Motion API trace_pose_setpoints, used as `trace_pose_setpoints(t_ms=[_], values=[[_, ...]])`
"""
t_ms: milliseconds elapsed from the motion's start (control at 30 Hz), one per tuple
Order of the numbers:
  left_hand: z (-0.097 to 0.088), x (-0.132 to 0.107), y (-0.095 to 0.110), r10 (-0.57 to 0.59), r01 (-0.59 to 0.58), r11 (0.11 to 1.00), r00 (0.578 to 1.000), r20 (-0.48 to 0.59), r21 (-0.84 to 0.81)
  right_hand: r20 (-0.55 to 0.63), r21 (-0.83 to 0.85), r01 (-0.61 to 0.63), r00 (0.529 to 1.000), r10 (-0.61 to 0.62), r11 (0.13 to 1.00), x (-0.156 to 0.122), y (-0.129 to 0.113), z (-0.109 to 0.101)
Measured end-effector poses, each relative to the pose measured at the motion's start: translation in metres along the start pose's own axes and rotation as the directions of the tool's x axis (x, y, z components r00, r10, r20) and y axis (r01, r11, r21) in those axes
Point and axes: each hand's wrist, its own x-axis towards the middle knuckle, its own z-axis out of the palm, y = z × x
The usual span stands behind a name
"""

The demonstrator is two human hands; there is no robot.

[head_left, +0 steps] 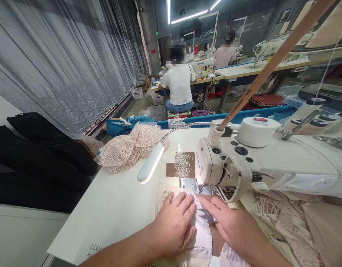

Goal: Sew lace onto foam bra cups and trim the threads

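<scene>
My left hand [178, 218] lies flat on a piece of pale pink lace fabric [202, 237], its fingers stretched forward and pressing the cloth to the table. From the right, my right hand [232, 222] grips a pair of thread snips [207, 216], whose metal blades point left over the lace. Its index finger reaches toward the sewing machine [212, 163], just short of the needle area. The handle of the snips is mostly hidden in the palm. More lace lies under and between both wrists.
Stacked lace cups [120, 150] sit at the table's far left. A gooseneck lamp [151, 163] bends over the white table [118, 200]. Beige lace fabric [295, 222] is heaped at right, beside thread cones [312, 111]. Black cloth [40, 155] hangs at left. Two people [179, 85] sit ahead.
</scene>
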Motion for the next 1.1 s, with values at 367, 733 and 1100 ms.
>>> trace_pose_setpoints(t_ms=[367, 733, 1100], values=[[-0.001, -0.006, 0.001, 0.001, -0.001, 1.000, 1.000, 0.022, -0.011, 0.102, 0.075, 0.052, 0.993, -0.059, 0.996, 0.006, -0.002, -0.008], [-0.002, -0.010, 0.000, 0.012, -0.011, 1.000, 1.000, 0.019, -0.016, 0.010, 0.041, -0.064, 0.998, 0.063, 0.997, -0.006, 0.006, 0.001], [0.000, 0.020, -0.011, 0.053, -0.053, 0.999, 0.999, -0.005, -0.007, 0.028, 0.169, 0.001, 1.000, -0.006, 0.986, -0.004, -0.001, 0.005]])
